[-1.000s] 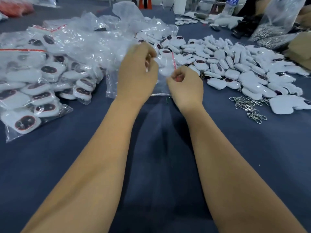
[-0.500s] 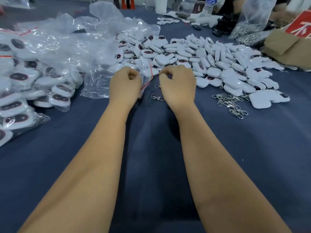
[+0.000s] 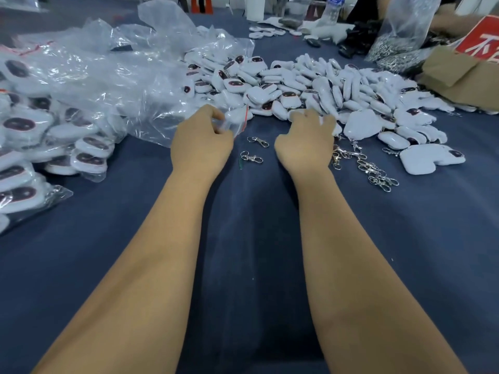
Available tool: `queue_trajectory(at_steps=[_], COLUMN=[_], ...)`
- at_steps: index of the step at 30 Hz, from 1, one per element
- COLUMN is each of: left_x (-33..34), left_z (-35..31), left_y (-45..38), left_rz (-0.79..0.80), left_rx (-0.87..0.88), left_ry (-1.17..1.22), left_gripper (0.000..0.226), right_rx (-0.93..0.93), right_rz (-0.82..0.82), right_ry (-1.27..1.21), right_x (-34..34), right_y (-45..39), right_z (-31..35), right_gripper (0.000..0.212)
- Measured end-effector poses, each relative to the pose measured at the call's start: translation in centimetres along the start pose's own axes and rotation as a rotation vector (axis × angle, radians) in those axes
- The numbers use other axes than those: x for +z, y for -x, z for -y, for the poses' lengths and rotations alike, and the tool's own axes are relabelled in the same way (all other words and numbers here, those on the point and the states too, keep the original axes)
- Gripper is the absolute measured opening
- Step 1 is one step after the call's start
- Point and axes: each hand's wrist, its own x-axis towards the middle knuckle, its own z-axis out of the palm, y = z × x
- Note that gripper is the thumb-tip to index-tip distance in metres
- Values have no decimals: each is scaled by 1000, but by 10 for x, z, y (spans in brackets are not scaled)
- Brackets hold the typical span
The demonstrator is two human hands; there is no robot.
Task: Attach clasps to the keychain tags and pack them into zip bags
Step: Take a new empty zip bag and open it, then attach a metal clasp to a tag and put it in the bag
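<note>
Left hand [image 3: 201,143] pinching zip bag [image 3: 235,121], contents blurred; right hand [image 3: 305,143] loose-fingered, fingertips hidden.

We read little here. Far beyond our right hand [image 3: 303,143], at the upper right edge, a red printed card [image 3: 479,40] lying on brown cardboard [image 3: 456,74] carries large white Chinese characters; we make out "不", and the next is cut off by the frame. Straight ahead of that hand, a clear plastic bottle [image 3: 332,8] bears a blue label whose print is too small for us to read.
</note>
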Motion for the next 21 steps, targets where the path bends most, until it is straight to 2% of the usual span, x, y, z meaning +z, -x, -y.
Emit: queue_trajectory(at_steps=[3,5,10,13,16,18,19,21], left_x=[-3,-5,-7,-8,-7,-7,-8,-11], left_z=[-3,-3,3,6,4,1,0,-4], left_y=[4,5,2,0,-1,1,1,1], left_rz=[41,72,30,3,72,28,-44,-150], left_rx=[7,7,31,6,-59,-41,11,136], left_ry=[70,88,-143,-297,-348,-363,-335,-106], left_gripper=[27,29,28,30,38,43,42,32], right_rx=[-52,-43,32,30,7,-18,-47,-96], right_rz=[-26,-40,-137,-103,-80,-98,-122,-149], right_ry=[-232,-303,-648,-514,-299,-337,-400,-609], right_x=[-1,-2,-2,-1,0,-2,-3,-5], right_y=[-1,-3,3,1,-1,0,1,5], right_z=[-4,-3,5,7,4,5,8,13], right_gripper=[58,59,45,48,44,28,29,30])
